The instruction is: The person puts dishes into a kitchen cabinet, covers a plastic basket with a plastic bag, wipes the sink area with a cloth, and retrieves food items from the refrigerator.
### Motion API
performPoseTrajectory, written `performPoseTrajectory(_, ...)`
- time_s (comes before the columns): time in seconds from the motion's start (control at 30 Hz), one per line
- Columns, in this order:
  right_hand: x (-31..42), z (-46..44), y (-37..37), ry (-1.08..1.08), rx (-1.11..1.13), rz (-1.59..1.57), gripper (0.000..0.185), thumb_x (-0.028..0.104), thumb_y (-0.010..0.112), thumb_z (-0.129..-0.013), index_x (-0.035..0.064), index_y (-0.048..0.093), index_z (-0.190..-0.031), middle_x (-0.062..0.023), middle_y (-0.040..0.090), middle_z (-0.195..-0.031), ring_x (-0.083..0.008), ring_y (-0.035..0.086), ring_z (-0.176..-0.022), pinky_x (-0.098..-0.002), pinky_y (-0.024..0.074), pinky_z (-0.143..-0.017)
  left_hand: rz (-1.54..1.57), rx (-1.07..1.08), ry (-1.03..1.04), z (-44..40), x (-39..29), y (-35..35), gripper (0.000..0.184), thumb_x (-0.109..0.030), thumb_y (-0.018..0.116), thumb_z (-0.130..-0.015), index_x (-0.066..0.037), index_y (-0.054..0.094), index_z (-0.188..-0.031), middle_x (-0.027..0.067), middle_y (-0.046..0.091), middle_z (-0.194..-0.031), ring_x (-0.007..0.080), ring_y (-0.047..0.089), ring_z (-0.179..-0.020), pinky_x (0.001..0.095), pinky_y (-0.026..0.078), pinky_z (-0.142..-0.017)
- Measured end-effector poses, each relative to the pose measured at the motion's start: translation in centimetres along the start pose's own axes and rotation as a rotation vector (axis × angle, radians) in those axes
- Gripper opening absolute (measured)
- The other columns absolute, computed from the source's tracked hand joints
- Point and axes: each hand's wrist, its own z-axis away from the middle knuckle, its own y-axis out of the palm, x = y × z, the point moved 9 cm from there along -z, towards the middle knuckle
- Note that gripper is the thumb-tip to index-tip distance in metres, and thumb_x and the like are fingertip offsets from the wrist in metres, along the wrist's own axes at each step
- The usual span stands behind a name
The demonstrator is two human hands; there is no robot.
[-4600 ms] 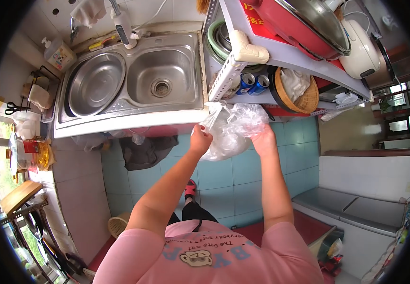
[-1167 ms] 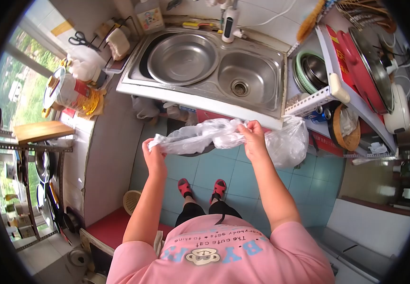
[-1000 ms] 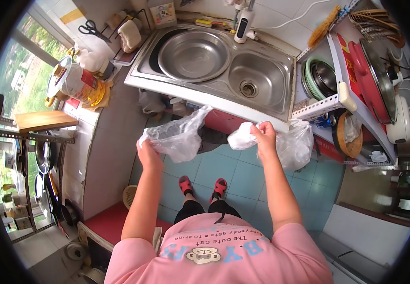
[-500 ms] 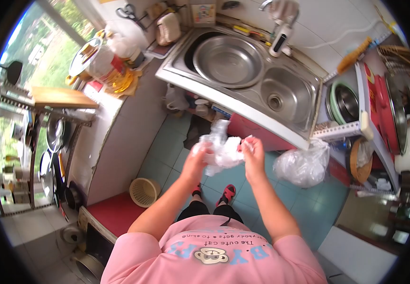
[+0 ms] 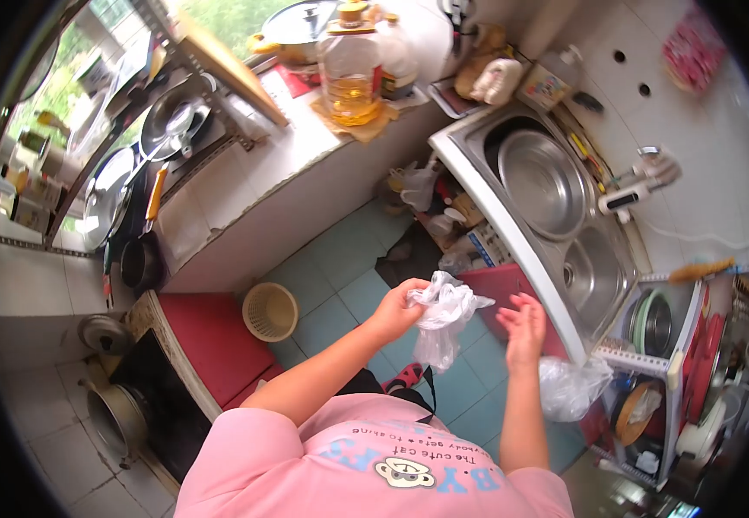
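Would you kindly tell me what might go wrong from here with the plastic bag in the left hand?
Only the left hand holds the crumpled plastic bag, so it might slip onto the tiled floor. The right hand, open and apart from it, might brush the other plastic bag beside the sink counter. A foot could perhaps catch on the dark item on the floor.

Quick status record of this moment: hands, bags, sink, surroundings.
left hand: gripping a crumpled plastic bag
right hand: open, near the bag's loose end
second bag: beside the shelf, contents unclear
sink: two basins, metal bowl in one
basket: beside the red surface
jug: on the ledge, yellow liquid inside
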Motion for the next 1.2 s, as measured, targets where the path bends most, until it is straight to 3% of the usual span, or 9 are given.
performPoseTrajectory(0.33,-13.9,0.6,14.0,0.639,0.485,0.274,0.089,0.011,0.075,-0.074,0.0143,0.023,-0.146,-0.0081,0.051,-0.128,-0.0196,0.058,-0.106,-0.0346,0.0541,-0.078,0.235,-0.029,-0.033,4.1,1.3,-13.0,0.028,0.006,0.054,-0.08,-0.003,0.058,-0.106,0.0021,0.059,-0.102,0.0118,0.056,-0.095,0.0259,0.044,-0.084)
performPoseTrajectory(0.5,-13.8,1.5,25.8,0.385,0.744,0.548,0.105,0.009,0.082,-0.061,0.0089,0.022,-0.147,-0.01,0.043,-0.134,-0.0221,0.051,-0.118,-0.0342,0.0441,-0.097,-0.272,-0.173,0.086,4.2,1.7,-17.2,0.033,0.008,0.055,-0.071,-0.003,0.061,-0.101,0.0114,0.056,-0.101,0.0264,0.056,-0.097,0.0321,0.046,-0.084)
performPoseTrajectory(0.7,-12.3,2.2,31.3,-0.256,0.782,1.026,0.071,0.0,0.074,-0.057,0.0075,0.055,-0.125,-0.0148,0.05,-0.124,-0.0287,0.054,-0.112,-0.0346,0.0446,-0.096,-0.343,-0.179,-0.028,3.3,3.7,-17.5,0.047,-0.002,0.059,-0.07,0.001,0.047,-0.115,0.0193,0.054,-0.104,0.035,0.054,-0.102,0.0392,0.045,-0.087)
performPoseTrajectory(0.87,-11.4,-2.2,27.7,-0.239,0.607,0.984,0.031,-0.001,0.066,-0.064,0.0023,0.064,-0.095,-0.0077,0.062,-0.096,-0.0221,0.061,-0.088,-0.031,0.049,-0.08,0.166,-0.168,-0.033,3.6,3.7,-18.2,0.053,-0.015,0.061,-0.078,-0.005,0.04,-0.125,0.0168,0.049,-0.118,0.0312,0.051,-0.111,0.0405,0.043,-0.091)
performPoseTrajectory(0.93,-11.6,-4.3,24.6,-0.018,0.496,0.792,0.03,-0.004,0.06,-0.068,0.0027,0.064,-0.097,-0.0046,0.064,-0.097,-0.0185,0.063,-0.088,-0.03,0.0495,-0.081,0.703,-0.301,-0.051,4.0,3.3,-20.9,0.055,-0.025,0.058,-0.085,-0.009,0.035,-0.133,0.0137,0.044,-0.131,0.0275,0.049,-0.116,0.0422,0.042,-0.094)
performPoseTrajectory(1.0,-11.5,-4.6,23.4,0.287,0.418,0.313,0.029,-0.008,0.056,-0.071,0.0033,0.063,-0.096,-0.0019,0.062,-0.093,-0.0127,0.059,-0.085,-0.0294,0.0491,-0.077,0.642,-0.509,-0.154,4.3,6.2,-23.9,0.045,-0.027,0.05,-0.09,-0.012,0.038,-0.13,0.0119,0.043,-0.13,0.0257,0.044,-0.121,0.047,0.046,-0.09)
performPoseTrajectory(1.07,-9.6,-4.5,23.8,0.316,0.32,0.151,0.031,-0.009,0.055,-0.074,0.0032,0.06,-0.102,-0.0019,0.063,-0.094,-0.0124,0.06,-0.083,-0.0269,0.0486,-0.077,0.61,-0.423,-0.245,3.8,7.8,-22.7,0.05,-0.036,0.05,-0.091,-0.013,0.037,-0.133,0.0126,0.042,-0.134,0.0285,0.046,-0.121,0.05,0.047,-0.089)
performPoseTrajectory(1.13,-9.3,-5.0,22.0,0.215,0.307,0.234,0.029,-0.008,0.056,-0.072,0.003,0.062,-0.098,-0.0031,0.063,-0.095,-0.0144,0.061,-0.085,-0.029,0.0495,-0.077,0.778,0.103,-0.47,3.5,7.1,-15.2,0.06,-0.047,0.053,-0.09,-0.015,0.034,-0.137,0.0108,0.038,-0.138,0.0298,0.042,-0.126,0.0566,0.043,-0.091)
performPoseTrajectory(1.2,-7.8,-5.2,20.8,-0.217,0.295,0.792,0.028,-0.008,0.06,-0.068,0.0022,0.063,-0.095,-0.0062,0.062,-0.094,-0.0193,0.061,-0.087,-0.0305,0.0495,-0.078,0.866,0.205,-0.507,3.6,5.0,-10.2,0.062,-0.047,0.053,-0.09,-0.016,0.03,-0.139,0.0071,0.043,-0.138,0.0293,0.047,-0.123,0.0558,0.045,-0.09)
